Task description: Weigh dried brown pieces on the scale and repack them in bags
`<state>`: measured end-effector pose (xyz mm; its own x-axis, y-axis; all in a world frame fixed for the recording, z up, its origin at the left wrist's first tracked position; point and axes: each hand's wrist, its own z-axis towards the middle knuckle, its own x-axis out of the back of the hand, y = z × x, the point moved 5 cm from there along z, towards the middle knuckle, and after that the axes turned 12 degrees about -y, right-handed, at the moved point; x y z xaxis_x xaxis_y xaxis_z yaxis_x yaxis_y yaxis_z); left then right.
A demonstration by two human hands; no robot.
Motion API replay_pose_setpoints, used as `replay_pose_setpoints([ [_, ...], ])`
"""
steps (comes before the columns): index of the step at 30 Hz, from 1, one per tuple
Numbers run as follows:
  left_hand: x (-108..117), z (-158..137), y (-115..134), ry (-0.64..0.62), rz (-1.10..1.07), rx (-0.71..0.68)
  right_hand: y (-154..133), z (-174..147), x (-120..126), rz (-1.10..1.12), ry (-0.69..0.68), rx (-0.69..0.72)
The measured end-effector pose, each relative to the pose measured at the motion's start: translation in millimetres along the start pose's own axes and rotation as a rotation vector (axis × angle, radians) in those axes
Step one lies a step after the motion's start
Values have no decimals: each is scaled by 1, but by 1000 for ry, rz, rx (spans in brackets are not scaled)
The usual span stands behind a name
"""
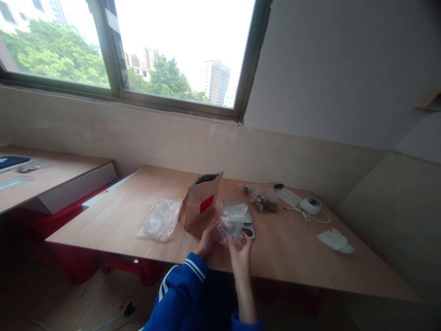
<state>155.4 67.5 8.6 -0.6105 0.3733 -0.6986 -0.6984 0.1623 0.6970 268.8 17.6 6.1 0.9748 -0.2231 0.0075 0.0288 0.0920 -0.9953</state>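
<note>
Between my two hands is a clear plastic bag (230, 228), held over the table's near edge. My left hand (207, 236) is closed on its left side. The thumb and fingers of my right hand (240, 248) pinch its lower right edge. Just behind the bag lies a flat kitchen scale (248, 216), partly covered by the plastic. An open-topped brown paper pouch (195, 207) with a red label stands to the left of the scale. Farther left, a pile of clear zip bags (160, 219) lies flat.
Behind the scale lie zip bags with brown pieces (264, 202) and a dark marker (278, 186). A white dome camera (310, 205) with its cable and a crumpled white tissue (336, 241) are on the right. Another table (79, 166) stands at left.
</note>
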Motion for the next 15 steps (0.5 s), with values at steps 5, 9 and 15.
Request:
replay_pose_setpoints([
  [5,-4,-7,6,52,42,-20,-8,-4,12,176,-181,-75],
  [9,-15,-7,20,88,220,0,-22,-11,28,175,-218,-67],
  [15,-46,-9,81,175,648,-223,-34,-19,25,145,-343,-116],
])
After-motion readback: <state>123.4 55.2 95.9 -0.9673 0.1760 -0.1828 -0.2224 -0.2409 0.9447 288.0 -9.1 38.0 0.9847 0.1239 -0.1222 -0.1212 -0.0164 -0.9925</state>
